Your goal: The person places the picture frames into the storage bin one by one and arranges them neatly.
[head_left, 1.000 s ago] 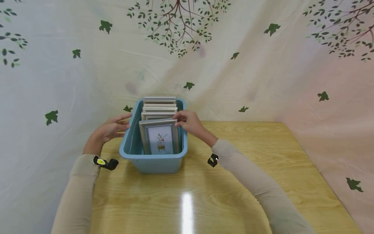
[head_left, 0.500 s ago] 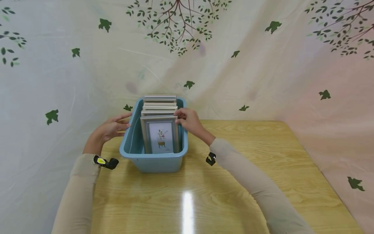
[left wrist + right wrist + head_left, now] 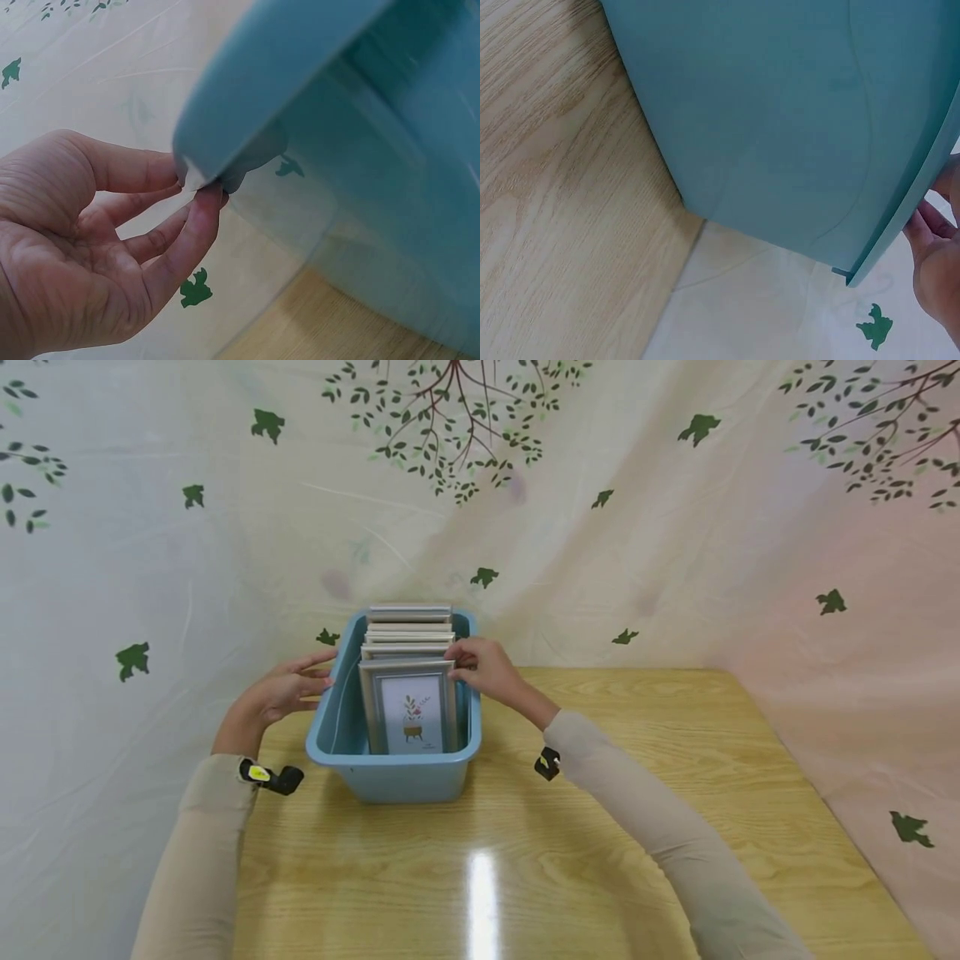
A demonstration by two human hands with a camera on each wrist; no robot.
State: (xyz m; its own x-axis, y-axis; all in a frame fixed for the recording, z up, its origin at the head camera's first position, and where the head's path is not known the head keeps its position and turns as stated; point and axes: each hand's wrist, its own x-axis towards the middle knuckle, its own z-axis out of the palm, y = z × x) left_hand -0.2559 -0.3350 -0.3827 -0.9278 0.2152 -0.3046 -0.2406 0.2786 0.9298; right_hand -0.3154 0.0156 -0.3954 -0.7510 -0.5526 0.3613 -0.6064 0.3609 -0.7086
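Observation:
A blue plastic storage bin (image 3: pixel 408 781) holds several silver picture frames (image 3: pixel 408 628) standing in a row. The front picture frame (image 3: pixel 372 708) shows a plant in a pot and leans back towards the others. My right hand (image 3: pixel 487 672) pinches its upper right corner between thumb and fingers. On the bin's left side, my left hand (image 3: pixel 281 692) holds the rim, its fingertips gathered at the lip in the left wrist view. In the right wrist view, part of my right hand (image 3: pixel 937 255) shows beyond the bin's rim, which hides the fingertips and the frames.
The bin stands on a wooden table (image 3: pixel 600 827) near its back left. Behind it hangs a pale curtain (image 3: pixel 570 552) printed with leaves and birds. A strip of light (image 3: pixel 481 902) reflects off the tabletop in front.
The front picture frame has tipped back slightly towards the row, my right hand moving with it. My left hand and the bin stay in place.

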